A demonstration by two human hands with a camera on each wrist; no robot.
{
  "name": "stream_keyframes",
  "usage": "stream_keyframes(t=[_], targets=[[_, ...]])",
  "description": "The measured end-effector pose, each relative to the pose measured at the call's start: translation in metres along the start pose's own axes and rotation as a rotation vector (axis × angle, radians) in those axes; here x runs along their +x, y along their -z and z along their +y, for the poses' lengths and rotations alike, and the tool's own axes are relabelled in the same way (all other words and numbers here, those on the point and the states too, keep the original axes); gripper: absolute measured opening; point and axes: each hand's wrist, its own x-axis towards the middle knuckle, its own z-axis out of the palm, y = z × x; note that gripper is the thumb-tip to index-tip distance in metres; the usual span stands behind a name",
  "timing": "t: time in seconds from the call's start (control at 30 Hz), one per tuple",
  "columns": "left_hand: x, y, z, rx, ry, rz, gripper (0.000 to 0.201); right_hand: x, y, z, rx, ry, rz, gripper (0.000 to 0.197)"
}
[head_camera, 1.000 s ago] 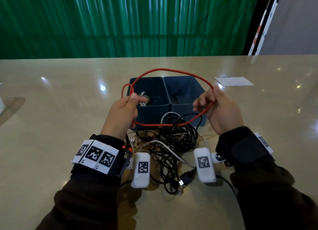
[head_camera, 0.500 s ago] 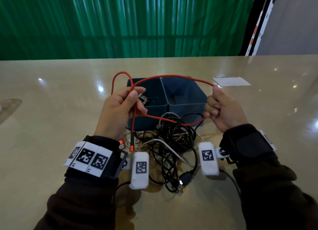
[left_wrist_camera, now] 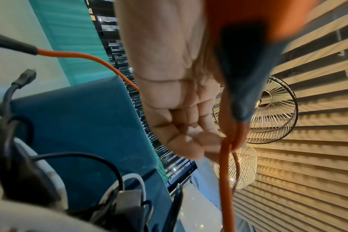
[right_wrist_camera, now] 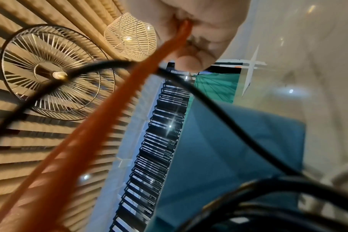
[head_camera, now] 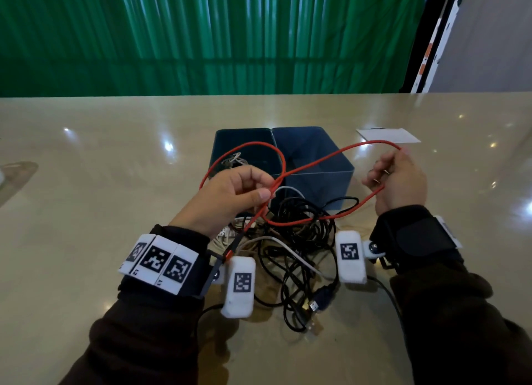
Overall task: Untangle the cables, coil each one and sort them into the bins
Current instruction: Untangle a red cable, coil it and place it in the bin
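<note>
A red cable crosses itself in a figure-eight above two dark blue bins. My left hand pinches the crossing strands between thumb and fingers, as the left wrist view shows on the cable. My right hand grips the right loop; the right wrist view shows the red cable running into its palm. The cable's plug end hangs by my left wrist. A tangle of black and white cables lies on the table under both hands. The left bin holds a coiled pale cable.
A white card lies on the beige table right of the bins. A green curtain hangs behind the table's far edge. A black USB plug sticks out of the tangle toward me.
The single wide red loop has been twisted into two loops. My left hand shifted right to the crossing; my right hand moved right and up with its loop.
</note>
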Motion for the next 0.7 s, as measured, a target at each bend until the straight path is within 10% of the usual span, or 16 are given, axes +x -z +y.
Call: stream_keyframes(t=[0.13, 0.33, 0.53, 0.7], targets=[[0.001, -0.003, 0.0, 0.025, -0.002, -0.02, 0.022, 0.006, 0.005, 0.002, -0.198, 0.083, 0.035, 0.028], [0.003, -0.008, -0.002, 0.04, -0.024, 0.06, 0.018, -0.022, -0.009, -0.007, -0.621, 0.757, -0.192, 0.043], [0.006, -0.021, -0.005, 0.14, -0.084, 0.109, 0.021, -0.061, -0.032, -0.011, -0.635, 0.698, -0.912, 0.035], [0.005, -0.025, -0.004, 0.055, -0.098, 0.132, 0.018, -0.053, -0.028, -0.007, -0.66, 0.696, -0.833, 0.022]])
